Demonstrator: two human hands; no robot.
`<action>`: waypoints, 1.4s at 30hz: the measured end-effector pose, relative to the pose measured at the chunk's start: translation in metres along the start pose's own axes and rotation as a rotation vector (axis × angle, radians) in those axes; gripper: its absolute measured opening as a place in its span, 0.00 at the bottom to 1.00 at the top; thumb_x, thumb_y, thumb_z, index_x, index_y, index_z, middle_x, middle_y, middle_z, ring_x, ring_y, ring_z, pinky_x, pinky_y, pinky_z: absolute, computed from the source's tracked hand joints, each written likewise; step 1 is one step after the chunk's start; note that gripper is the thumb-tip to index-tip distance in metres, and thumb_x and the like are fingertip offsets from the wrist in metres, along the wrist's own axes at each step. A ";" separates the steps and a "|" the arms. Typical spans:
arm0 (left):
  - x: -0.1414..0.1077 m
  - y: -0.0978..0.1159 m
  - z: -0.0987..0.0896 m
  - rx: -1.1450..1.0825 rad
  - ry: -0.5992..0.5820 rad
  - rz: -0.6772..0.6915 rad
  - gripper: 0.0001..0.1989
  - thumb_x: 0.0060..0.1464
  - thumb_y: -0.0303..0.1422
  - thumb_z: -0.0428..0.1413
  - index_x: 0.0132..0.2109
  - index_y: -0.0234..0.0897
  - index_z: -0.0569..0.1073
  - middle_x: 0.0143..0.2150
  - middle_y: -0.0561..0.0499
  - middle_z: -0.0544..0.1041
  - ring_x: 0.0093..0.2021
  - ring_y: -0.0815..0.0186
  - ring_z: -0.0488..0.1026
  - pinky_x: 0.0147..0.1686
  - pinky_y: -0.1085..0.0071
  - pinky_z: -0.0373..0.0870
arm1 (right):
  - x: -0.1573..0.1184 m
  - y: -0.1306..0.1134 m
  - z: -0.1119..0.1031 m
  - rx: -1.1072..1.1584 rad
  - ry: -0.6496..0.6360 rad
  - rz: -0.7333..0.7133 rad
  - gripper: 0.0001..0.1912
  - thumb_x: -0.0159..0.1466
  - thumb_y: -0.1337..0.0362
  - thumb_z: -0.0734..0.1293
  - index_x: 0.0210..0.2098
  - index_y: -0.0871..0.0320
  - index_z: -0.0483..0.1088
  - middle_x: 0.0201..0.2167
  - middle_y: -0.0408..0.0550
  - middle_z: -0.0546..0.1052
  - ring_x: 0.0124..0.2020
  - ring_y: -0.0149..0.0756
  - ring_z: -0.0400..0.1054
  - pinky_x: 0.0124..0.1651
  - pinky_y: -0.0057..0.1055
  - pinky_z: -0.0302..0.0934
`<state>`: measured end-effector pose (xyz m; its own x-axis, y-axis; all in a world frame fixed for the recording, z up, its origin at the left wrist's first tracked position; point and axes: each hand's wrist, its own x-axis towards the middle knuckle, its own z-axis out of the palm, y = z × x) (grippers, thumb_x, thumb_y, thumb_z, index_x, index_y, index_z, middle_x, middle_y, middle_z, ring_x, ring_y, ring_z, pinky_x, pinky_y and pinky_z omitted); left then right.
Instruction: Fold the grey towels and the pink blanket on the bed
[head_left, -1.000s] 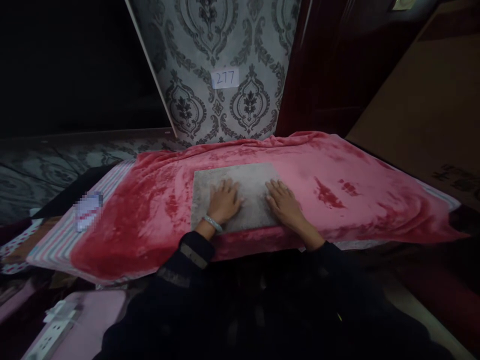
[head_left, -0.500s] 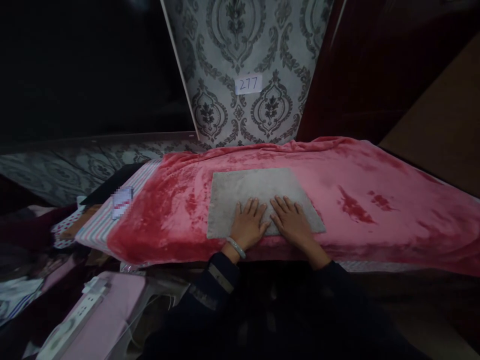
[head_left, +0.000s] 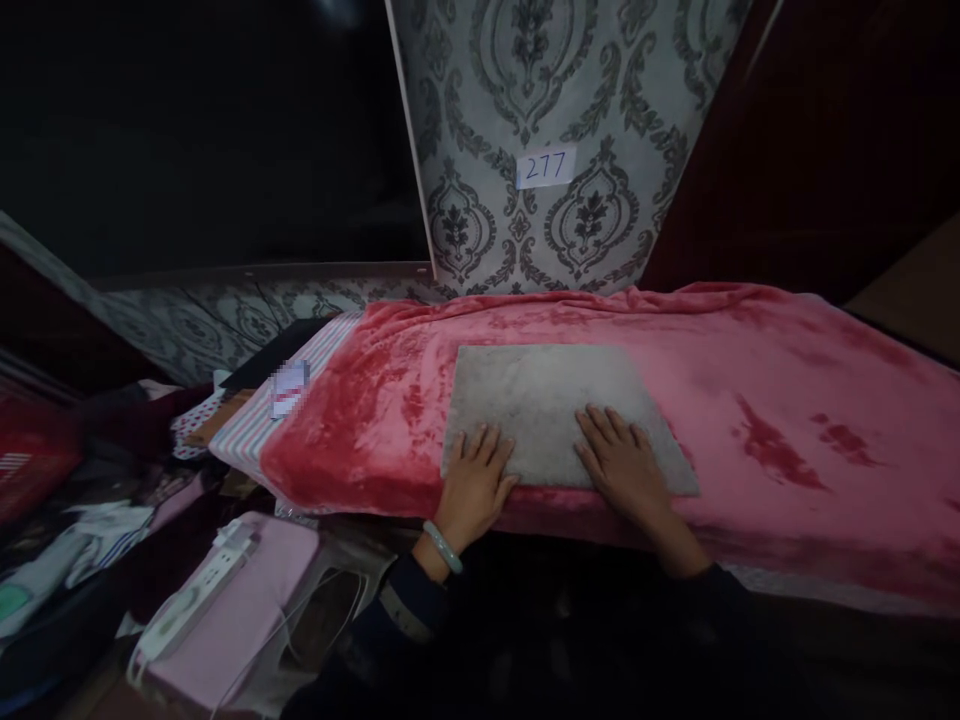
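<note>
A grey, rectangular cloth piece (head_left: pixel 551 390) with a soft, felt-like surface lies flat on a pink-red plush blanket (head_left: pixel 360 430). My left hand (head_left: pixel 476 485) rests palm down on its near left corner, fingers stretched out. A pale green bangle (head_left: pixel 442 547) circles my left wrist. Palm down as well, my right hand (head_left: pixel 622 460) lies on the near right part of the cloth with fingers extended. Neither hand grips anything, and a stretch of grey cloth shows between them.
A striped cloth (head_left: pixel 247 425) shows past the blanket's left end, with a blurred-out small object (head_left: pixel 289 388) on it. A white power strip (head_left: pixel 199 590) lies on a pink surface (head_left: pixel 281 550) at lower left. A large dark screen (head_left: pixel 225 140) hangs behind, left of a paper marked 277 (head_left: pixel 546 167).
My hands have moved apart, the left toward the cloth's near left corner and the right toward its right side. The whole view has shifted, so the scene sits further right.
</note>
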<state>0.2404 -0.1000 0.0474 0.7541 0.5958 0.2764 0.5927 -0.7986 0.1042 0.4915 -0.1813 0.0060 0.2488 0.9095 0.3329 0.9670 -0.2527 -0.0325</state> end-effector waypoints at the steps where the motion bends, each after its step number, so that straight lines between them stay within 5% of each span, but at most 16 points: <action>1: 0.000 -0.002 -0.002 -0.029 0.004 -0.002 0.23 0.69 0.39 0.46 0.67 0.41 0.67 0.71 0.44 0.64 0.73 0.54 0.58 0.70 0.43 0.54 | 0.001 0.003 0.000 0.008 -0.015 -0.006 0.30 0.74 0.54 0.49 0.72 0.52 0.58 0.72 0.49 0.58 0.72 0.49 0.50 0.70 0.55 0.50; 7: 0.005 -0.003 -0.004 -0.044 0.135 -0.105 0.21 0.69 0.35 0.47 0.65 0.37 0.69 0.69 0.42 0.69 0.71 0.54 0.61 0.71 0.44 0.54 | 0.038 0.001 -0.016 0.108 -0.230 -0.165 0.30 0.71 0.56 0.53 0.71 0.53 0.59 0.73 0.54 0.56 0.73 0.51 0.49 0.67 0.56 0.55; 12: 0.001 0.001 0.004 0.022 0.188 -0.066 0.22 0.67 0.36 0.50 0.65 0.39 0.68 0.69 0.42 0.67 0.72 0.53 0.59 0.70 0.41 0.55 | 0.110 -0.060 -0.032 0.186 -0.292 -0.463 0.32 0.71 0.58 0.54 0.73 0.53 0.54 0.74 0.53 0.53 0.74 0.47 0.46 0.69 0.52 0.51; 18: -0.008 -0.005 0.021 0.099 0.203 -0.058 0.25 0.66 0.37 0.52 0.67 0.41 0.66 0.69 0.40 0.67 0.70 0.50 0.61 0.65 0.41 0.62 | 0.166 -0.121 -0.010 0.183 -0.379 -0.503 0.36 0.72 0.51 0.55 0.75 0.61 0.50 0.74 0.58 0.51 0.74 0.49 0.44 0.72 0.52 0.43; 26: -0.015 -0.004 0.039 0.093 0.319 -0.059 0.25 0.63 0.33 0.55 0.66 0.46 0.68 0.70 0.43 0.66 0.71 0.49 0.61 0.65 0.41 0.63 | 0.207 -0.119 0.023 0.160 -0.337 -0.428 0.37 0.74 0.45 0.52 0.75 0.60 0.50 0.74 0.56 0.51 0.75 0.48 0.43 0.72 0.51 0.43; 42: -0.017 -0.003 0.039 0.056 0.365 -0.058 0.23 0.64 0.32 0.54 0.64 0.48 0.70 0.69 0.46 0.68 0.70 0.51 0.62 0.65 0.43 0.63 | 0.219 -0.123 0.014 0.145 -0.408 -0.315 0.35 0.75 0.49 0.49 0.75 0.60 0.47 0.75 0.54 0.47 0.76 0.45 0.39 0.74 0.48 0.40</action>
<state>0.2365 -0.1046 0.0054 0.5748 0.5619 0.5949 0.6535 -0.7527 0.0795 0.4281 0.0536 0.0693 -0.0811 0.9957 -0.0450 0.9888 0.0747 -0.1294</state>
